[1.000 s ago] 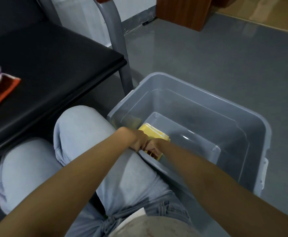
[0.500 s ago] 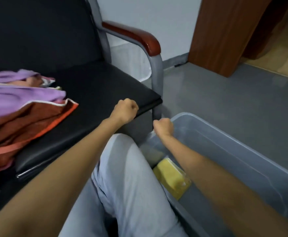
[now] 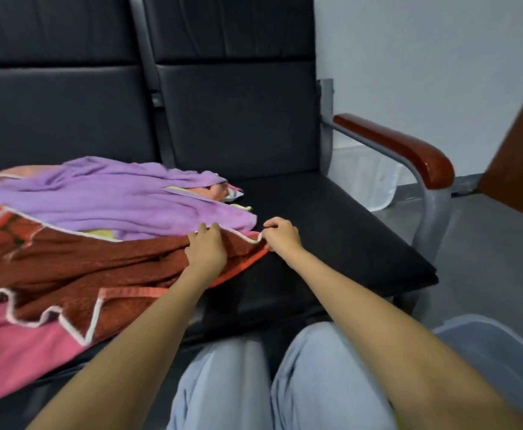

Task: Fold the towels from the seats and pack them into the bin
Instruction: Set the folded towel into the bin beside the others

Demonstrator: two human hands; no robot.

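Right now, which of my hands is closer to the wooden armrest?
Right. The right hand pinches a corner of the brown towel, left of the wooden armrest across the black seat. The left hand holds the same towel farther left, beyond the right hand.

A plain pale painted wall (image 3: 424, 57) fills the upper right and meets a smooth grey floor (image 3: 487, 274) below it. A dark brown wooden panel (image 3: 521, 169) enters at the right edge, and a white translucent object (image 3: 365, 178) sits at the wall base. Light blue denim trouser legs (image 3: 223, 383) occupy the bottom centre.
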